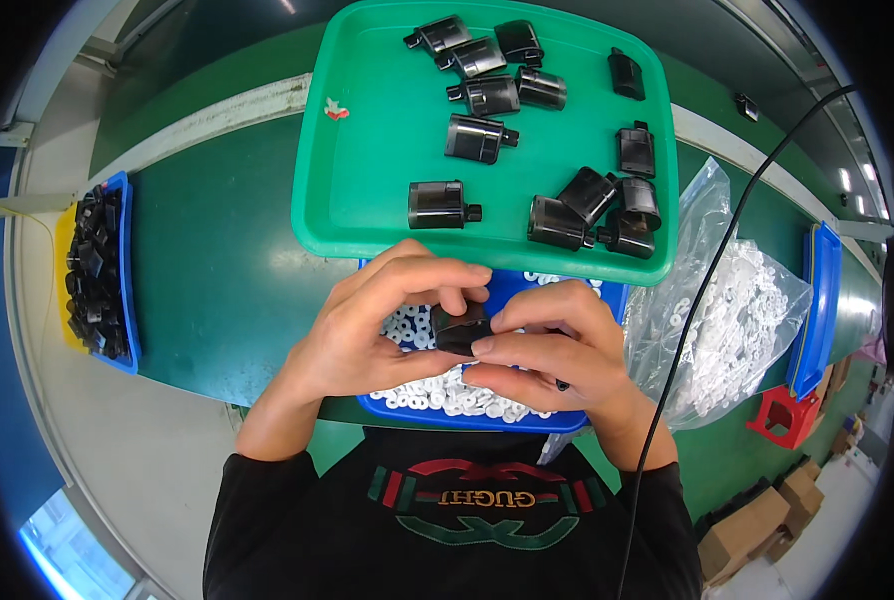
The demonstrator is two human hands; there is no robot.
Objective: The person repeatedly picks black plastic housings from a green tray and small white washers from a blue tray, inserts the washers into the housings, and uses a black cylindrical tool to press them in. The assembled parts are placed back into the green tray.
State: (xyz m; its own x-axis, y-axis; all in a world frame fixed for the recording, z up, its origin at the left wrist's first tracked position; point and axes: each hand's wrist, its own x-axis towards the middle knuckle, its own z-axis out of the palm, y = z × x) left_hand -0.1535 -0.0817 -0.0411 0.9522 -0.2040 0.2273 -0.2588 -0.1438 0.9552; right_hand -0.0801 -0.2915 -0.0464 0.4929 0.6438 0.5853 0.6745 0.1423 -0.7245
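Observation:
Both my hands meet above a blue tray [512, 424] that holds many small white rings [457, 393]. Between them is a dark, glossy cartridge [457, 331], a black piece like those in the green tray. My left hand [382, 325] has its thumb below the cartridge and its fingers curled over the top. The thumb and fingers of my right hand [562, 345] pinch the cartridge's right end. A small dark bit shows among the right hand's lower fingers; I cannot make out what it is.
A green tray [367, 190] with several black cartridges [479, 138] overlaps the blue tray's far edge. To the right lies a clear bag [732, 320] of white pieces, crossed by a black cable [702, 300]. A bin of black parts [97, 270] stands far left, a red stool [785, 415] lower right.

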